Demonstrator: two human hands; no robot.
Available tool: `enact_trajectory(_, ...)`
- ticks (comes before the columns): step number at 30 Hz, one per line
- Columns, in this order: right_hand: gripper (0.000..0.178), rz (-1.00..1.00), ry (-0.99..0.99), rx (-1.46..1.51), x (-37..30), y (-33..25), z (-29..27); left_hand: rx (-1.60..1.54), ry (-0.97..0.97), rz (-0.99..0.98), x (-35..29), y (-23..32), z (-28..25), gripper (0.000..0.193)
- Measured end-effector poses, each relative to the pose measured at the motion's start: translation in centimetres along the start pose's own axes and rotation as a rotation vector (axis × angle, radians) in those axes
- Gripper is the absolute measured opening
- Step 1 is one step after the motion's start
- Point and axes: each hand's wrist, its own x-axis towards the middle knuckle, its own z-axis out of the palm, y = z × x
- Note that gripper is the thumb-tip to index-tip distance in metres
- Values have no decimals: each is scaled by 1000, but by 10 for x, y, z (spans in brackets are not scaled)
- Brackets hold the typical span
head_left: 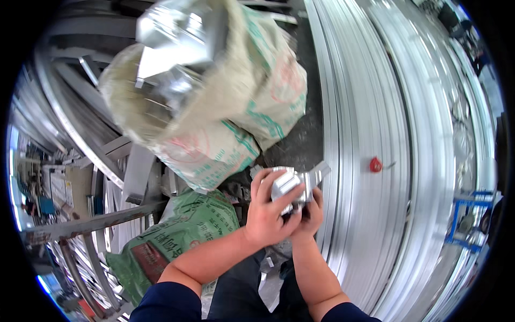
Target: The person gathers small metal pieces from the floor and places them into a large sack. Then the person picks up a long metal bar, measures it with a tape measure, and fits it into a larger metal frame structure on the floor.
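Note:
Both my hands are closed around a small bunch of shiny silver metal profile offcuts (294,189) in front of my body. My left hand (265,214) wraps it from the left, fingers over the top. My right hand (310,217) grips it from the right and below, partly hidden behind the pieces. One strip juts out to the upper right. Blur hides how many pieces there are. Just beyond my hands stands a beige woven sack (209,153), its mouth open, with shiny metal offcuts (171,59) heaped inside.
Another beige sack (279,88) stands against the first. A green sack (188,228) lies to my left, by a rusty metal rail (96,225). Long silver profiles (365,231) stretch along my right, with a small red round object (375,165) on them. Farther right is a blue frame (456,222).

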Motion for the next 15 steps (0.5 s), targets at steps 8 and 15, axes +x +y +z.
enact_trajectory(8,35,-291,-216,99,113,-239,48,117,339,65,84,85,-216,49)
enact_trajectory(15,37,-174,-317,282,174,-305,98,24,459,-112,139,86,-278,49)
